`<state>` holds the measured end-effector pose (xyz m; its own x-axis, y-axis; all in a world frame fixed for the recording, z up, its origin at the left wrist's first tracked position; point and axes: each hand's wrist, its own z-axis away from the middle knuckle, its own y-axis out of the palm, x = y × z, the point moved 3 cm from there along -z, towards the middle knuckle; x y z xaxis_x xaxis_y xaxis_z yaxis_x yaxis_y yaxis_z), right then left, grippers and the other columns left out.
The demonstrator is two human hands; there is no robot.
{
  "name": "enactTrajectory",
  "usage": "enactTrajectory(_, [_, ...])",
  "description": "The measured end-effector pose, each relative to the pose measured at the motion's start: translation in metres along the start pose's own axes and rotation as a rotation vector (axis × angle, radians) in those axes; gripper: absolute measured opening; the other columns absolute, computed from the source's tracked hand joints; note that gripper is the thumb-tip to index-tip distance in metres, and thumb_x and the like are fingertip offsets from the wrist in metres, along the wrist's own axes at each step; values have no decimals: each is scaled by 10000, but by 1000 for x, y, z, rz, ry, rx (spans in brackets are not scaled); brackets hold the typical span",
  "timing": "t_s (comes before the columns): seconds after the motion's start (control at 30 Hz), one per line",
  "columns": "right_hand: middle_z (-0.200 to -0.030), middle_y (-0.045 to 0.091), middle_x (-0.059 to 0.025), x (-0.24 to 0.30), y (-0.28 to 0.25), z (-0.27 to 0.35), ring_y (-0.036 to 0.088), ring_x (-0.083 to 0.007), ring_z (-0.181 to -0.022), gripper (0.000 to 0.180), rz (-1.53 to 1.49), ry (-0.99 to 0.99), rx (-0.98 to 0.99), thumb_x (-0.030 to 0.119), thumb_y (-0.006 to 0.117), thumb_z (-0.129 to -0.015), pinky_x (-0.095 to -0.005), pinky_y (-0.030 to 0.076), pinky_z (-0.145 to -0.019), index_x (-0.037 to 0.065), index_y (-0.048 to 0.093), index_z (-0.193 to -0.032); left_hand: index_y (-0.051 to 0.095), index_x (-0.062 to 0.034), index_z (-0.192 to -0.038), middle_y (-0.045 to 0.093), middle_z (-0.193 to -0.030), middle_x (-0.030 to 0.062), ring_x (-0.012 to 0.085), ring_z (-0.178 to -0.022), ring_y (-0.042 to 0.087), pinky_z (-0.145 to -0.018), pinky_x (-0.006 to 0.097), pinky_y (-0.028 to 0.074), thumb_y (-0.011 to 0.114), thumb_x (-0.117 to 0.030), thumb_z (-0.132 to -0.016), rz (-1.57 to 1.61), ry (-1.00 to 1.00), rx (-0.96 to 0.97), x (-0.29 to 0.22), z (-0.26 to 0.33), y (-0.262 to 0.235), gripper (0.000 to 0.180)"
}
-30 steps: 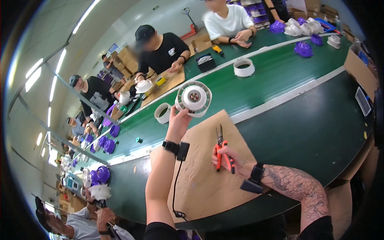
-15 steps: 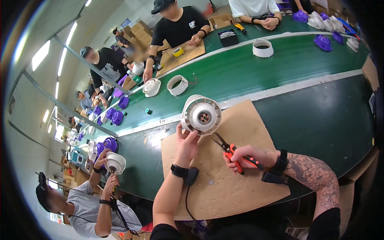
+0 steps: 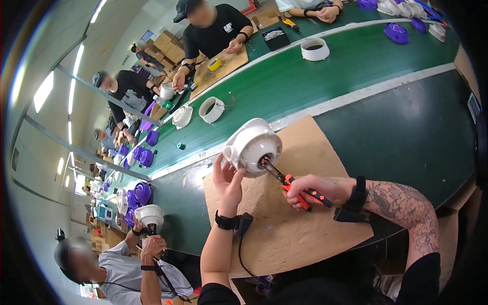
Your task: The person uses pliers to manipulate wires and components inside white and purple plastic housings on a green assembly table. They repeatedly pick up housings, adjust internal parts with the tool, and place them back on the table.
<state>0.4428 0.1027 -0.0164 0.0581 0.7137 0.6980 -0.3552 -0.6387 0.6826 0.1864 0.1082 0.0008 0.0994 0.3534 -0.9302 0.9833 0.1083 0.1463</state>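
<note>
Across the middle of the view, a long green belt (image 3: 351, 79), edged on the near side by a pale strip (image 3: 366, 98); nearer still, a dark green tabletop (image 3: 406, 137). Beyond the belt, a co-worker in a black T-shirt (image 3: 216, 33); at lower left, another co-worker in a grey shirt (image 3: 127, 269), with raised hands around a white part (image 3: 149, 215). On the tabletop, a brown cardboard sheet (image 3: 305, 229), partly hidden by bare forearms. Held in the air over the upper part of this sheet, a white round housing (image 3: 249, 142), tilted, with central opening toward the lower right. Under the lower left side of the housing, the left hand (image 3: 229, 183), gripping with fingers against the shell. Closed firmly round red-and-black handles, the right hand (image 3: 317, 190), with the nose of the pliers (image 3: 292, 181) angled up into the central opening. At left, a cluster of purple housings (image 3: 142, 193). Farther off on the belt, two white rings (image 3: 314, 49), well apart, the left one with thin red wires. Smaller, a yellow tape roll (image 3: 214, 64) and a small green part (image 3: 180, 146). Smallest, a copper-coloured core (image 3: 264, 160) inside the opening, at the plier tips; clamped or merely touched, impossible to tell.
</note>
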Motion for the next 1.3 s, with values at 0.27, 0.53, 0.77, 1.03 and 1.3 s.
enactTrajectory(0.27, [-718, 514, 36, 12, 7, 11, 516, -85, -648, 296, -29, 10, -47, 373, 681, -897, -237, 411, -606, 155, 527, -769, 301, -38, -1560, 553, -1452, 197, 241, -1264, 583, -1029, 370, 494, 628, 118, -895, -88, -34, -54, -14, 10, 9, 757])
enactTrajectory(0.53, [-689, 469, 49, 12, 11, 7, 463, -74, -592, 319, -49, 38, -68, 372, 699, -871, -247, 393, -564, 175, 482, -744, 276, -59, -1577, 535, -1469, 206, 283, -1289, 568, -1056, 414, 475, 636, 126, -878, -105, 5, 12, -13, 10, 8, 807])
enactTrajectory(0.77, [-638, 426, 57, 5, -1, 0, 416, -60, -532, 330, -77, 67, -61, 365, 698, -844, -254, 355, -499, 181, 445, -738, 294, -40, -1565, 545, -1445, 182, 272, -1282, 567, -1062, 410, 470, 650, 109, -883, -126, 51, 40, -12, 8, 13, 784])
enactTrajectory(1.03, [-646, 422, 39, 6, 2, 2, 429, -89, -561, 315, 170, 79, -202, 356, 670, -864, -278, 358, -520, 154, 470, -731, 414, 74, -1469, 590, -1356, 155, 221, -1182, 622, -997, 357, 508, 690, 9, -898, -469, 246, -17, -14, 7, 19, 638])
enactTrajectory(1.3, [-671, 473, 3, -8, 10, -3, 458, -132, -558, 358, -72, 89, 2, 444, 662, -828, -318, 395, -527, 129, 515, -744, 552, 98, -1326, 686, -918, 115, 133, -742, 628, -626, 272, 504, 784, -102, -850, -923, 445, -97, -52, 1, 31, 566])
